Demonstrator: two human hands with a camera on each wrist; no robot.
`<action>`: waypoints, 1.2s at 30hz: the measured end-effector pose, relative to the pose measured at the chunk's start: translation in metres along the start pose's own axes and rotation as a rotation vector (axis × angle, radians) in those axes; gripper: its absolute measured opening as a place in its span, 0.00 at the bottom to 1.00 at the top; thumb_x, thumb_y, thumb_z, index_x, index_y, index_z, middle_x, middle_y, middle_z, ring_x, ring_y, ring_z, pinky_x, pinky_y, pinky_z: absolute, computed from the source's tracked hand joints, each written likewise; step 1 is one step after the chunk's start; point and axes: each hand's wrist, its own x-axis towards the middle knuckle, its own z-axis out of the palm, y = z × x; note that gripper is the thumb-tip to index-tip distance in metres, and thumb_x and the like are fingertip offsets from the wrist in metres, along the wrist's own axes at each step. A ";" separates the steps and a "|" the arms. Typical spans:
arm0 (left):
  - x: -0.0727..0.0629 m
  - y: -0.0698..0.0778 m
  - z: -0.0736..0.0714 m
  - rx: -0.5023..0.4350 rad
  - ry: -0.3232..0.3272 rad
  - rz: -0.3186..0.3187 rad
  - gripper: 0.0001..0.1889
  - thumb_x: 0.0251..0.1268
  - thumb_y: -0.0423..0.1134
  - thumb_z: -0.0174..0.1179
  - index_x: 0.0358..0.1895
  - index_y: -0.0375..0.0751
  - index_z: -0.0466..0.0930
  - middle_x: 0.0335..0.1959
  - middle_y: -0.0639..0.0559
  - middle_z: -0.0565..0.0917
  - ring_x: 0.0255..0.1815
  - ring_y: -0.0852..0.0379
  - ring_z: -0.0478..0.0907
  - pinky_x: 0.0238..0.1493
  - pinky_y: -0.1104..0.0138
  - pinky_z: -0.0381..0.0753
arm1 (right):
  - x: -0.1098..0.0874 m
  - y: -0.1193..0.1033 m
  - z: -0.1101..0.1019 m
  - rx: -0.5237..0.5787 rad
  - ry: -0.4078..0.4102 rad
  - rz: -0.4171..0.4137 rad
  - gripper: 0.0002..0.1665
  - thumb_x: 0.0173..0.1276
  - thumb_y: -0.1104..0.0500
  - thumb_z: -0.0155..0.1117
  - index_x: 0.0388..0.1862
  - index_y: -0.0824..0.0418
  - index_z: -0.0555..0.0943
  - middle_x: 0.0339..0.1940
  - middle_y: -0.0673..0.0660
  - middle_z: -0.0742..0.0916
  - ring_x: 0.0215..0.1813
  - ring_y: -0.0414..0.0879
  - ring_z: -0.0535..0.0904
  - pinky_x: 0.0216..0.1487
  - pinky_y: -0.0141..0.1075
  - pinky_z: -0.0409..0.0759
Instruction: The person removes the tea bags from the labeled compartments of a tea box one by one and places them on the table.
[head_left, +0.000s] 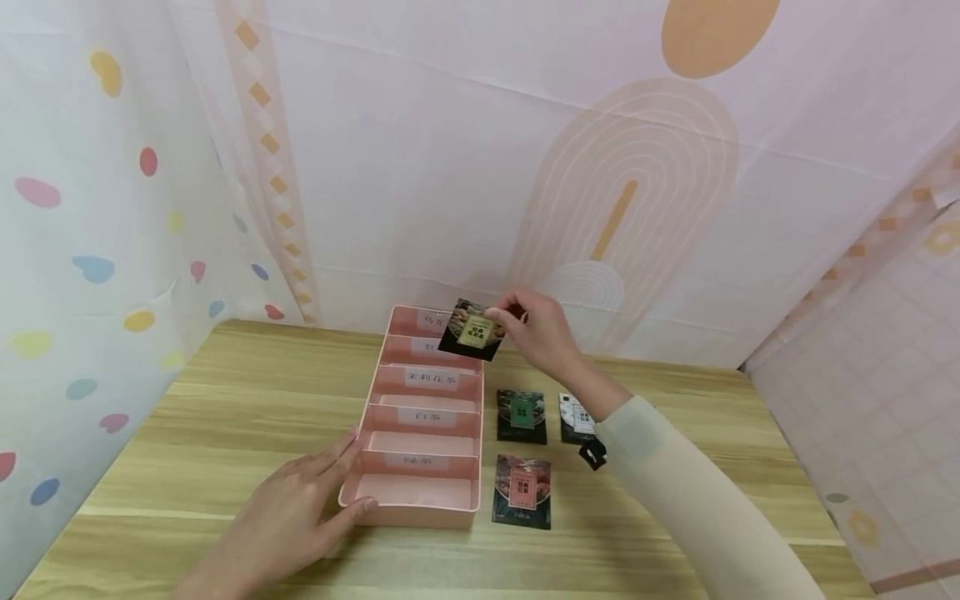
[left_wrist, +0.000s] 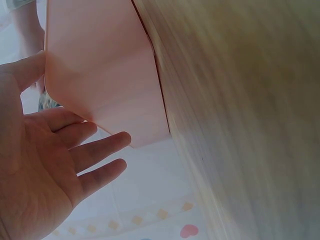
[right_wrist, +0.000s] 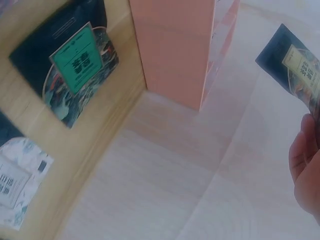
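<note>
Above the far end of a pink divided box [head_left: 477,492], my right hand [head_left: 542,333] pinches a dark tea packet [head_left: 472,332] with a yellow-green label by its edge. In the right wrist view that packet [right_wrist: 295,67] sticks out from the fingertips, clear of the box [right_wrist: 172,50]. My left hand [head_left: 296,508] rests against the near left corner of the box. Seen from the left wrist, the hand [left_wrist: 45,160] has its thumb at the rim and its fingers loosely extended along the pink wall [left_wrist: 105,65]. Each compartment carries a white label with Chinese characters.
Right of the box lie a green-labelled packet [head_left: 521,417], a red-labelled packet [head_left: 522,492] and a white packet [head_left: 576,417] partly hidden by the right wrist. They lie on a wooden table [head_left: 187,450]. A patterned curtain [head_left: 420,167] hangs behind it.
</note>
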 end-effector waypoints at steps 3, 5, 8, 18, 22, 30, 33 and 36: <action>-0.001 0.000 0.000 0.000 -0.005 -0.007 0.38 0.66 0.58 0.70 0.68 0.30 0.79 0.68 0.36 0.80 0.58 0.40 0.85 0.55 0.44 0.84 | -0.006 0.002 -0.005 0.001 0.012 -0.022 0.07 0.75 0.59 0.69 0.36 0.61 0.83 0.28 0.52 0.86 0.27 0.42 0.77 0.27 0.36 0.74; -0.001 0.000 0.000 -0.001 -0.009 -0.012 0.38 0.66 0.58 0.70 0.68 0.30 0.79 0.68 0.36 0.80 0.58 0.40 0.85 0.55 0.45 0.84 | -0.010 0.003 -0.009 -0.001 0.018 -0.037 0.07 0.75 0.59 0.70 0.36 0.61 0.83 0.28 0.52 0.86 0.27 0.42 0.77 0.27 0.35 0.73; -0.001 0.000 0.001 -0.002 -0.013 -0.014 0.37 0.66 0.57 0.70 0.68 0.30 0.79 0.68 0.36 0.80 0.58 0.41 0.85 0.55 0.45 0.85 | -0.015 0.006 -0.014 0.000 0.026 -0.056 0.06 0.74 0.61 0.70 0.36 0.61 0.84 0.28 0.52 0.86 0.26 0.44 0.79 0.26 0.35 0.73; 0.001 0.001 0.001 0.005 0.009 -0.009 0.38 0.67 0.57 0.69 0.68 0.29 0.78 0.68 0.36 0.80 0.58 0.41 0.85 0.55 0.45 0.85 | -0.033 0.011 -0.030 0.003 0.033 -0.020 0.06 0.74 0.62 0.70 0.35 0.60 0.84 0.27 0.51 0.85 0.24 0.41 0.75 0.25 0.36 0.72; 0.000 0.002 0.001 0.005 0.012 -0.015 0.37 0.67 0.55 0.70 0.69 0.30 0.78 0.68 0.36 0.80 0.58 0.42 0.85 0.55 0.45 0.85 | -0.041 0.013 -0.034 0.004 0.035 -0.020 0.06 0.74 0.63 0.70 0.35 0.60 0.84 0.28 0.51 0.85 0.24 0.41 0.74 0.25 0.35 0.72; -0.001 0.002 0.001 0.004 0.021 -0.011 0.36 0.67 0.55 0.70 0.69 0.30 0.78 0.68 0.37 0.80 0.57 0.42 0.85 0.54 0.46 0.85 | -0.058 0.017 -0.048 0.026 0.062 -0.023 0.04 0.71 0.65 0.72 0.36 0.61 0.85 0.26 0.50 0.85 0.23 0.40 0.75 0.23 0.33 0.72; -0.002 0.002 0.001 0.011 0.018 -0.007 0.37 0.67 0.56 0.70 0.69 0.31 0.78 0.69 0.37 0.79 0.58 0.42 0.85 0.55 0.46 0.85 | -0.062 0.020 -0.052 0.030 0.070 -0.027 0.04 0.71 0.66 0.72 0.35 0.61 0.85 0.25 0.50 0.85 0.23 0.39 0.74 0.23 0.33 0.71; -0.002 0.002 0.002 0.015 0.024 -0.004 0.37 0.66 0.56 0.70 0.69 0.30 0.78 0.69 0.37 0.79 0.58 0.42 0.85 0.55 0.46 0.85 | -0.066 0.021 -0.056 0.032 0.074 -0.023 0.05 0.70 0.67 0.72 0.34 0.61 0.85 0.25 0.50 0.85 0.23 0.40 0.74 0.23 0.32 0.71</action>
